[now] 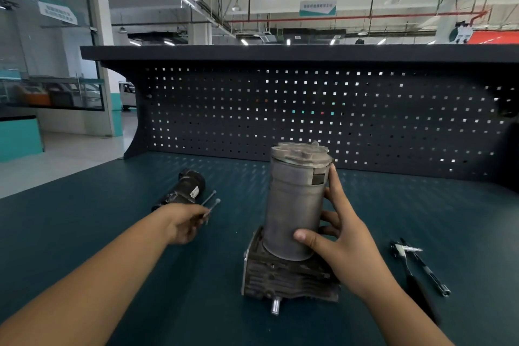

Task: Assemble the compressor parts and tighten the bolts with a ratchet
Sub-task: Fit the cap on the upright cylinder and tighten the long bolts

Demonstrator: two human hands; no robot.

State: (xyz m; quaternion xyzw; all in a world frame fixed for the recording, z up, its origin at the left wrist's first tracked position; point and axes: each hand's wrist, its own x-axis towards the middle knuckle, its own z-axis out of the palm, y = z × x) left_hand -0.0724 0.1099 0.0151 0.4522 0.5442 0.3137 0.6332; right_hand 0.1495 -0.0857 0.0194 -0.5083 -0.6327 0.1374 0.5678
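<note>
A grey metal cylinder (pixel 292 202) stands upright on a dark ribbed compressor base (pixel 283 278) in the middle of the bench, a short shaft sticking out of the base's front. My right hand (pixel 339 239) wraps the cylinder's right side, thumb in front, fingers behind. My left hand (pixel 185 222) is closed on long bolts (pixel 212 205), whose heads point up and to the right. Just behind that hand lies a black motor part (pixel 182 189) on its side. The ratchet (pixel 407 261) and an extension bar (pixel 429 272) lie to the right of my right forearm.
The dark teal bench mat (pixel 112 233) spreads wide on both sides. A black pegboard back panel (pixel 309 115) with a shelf on top closes off the far edge of the bench. The workshop floor opens to the left.
</note>
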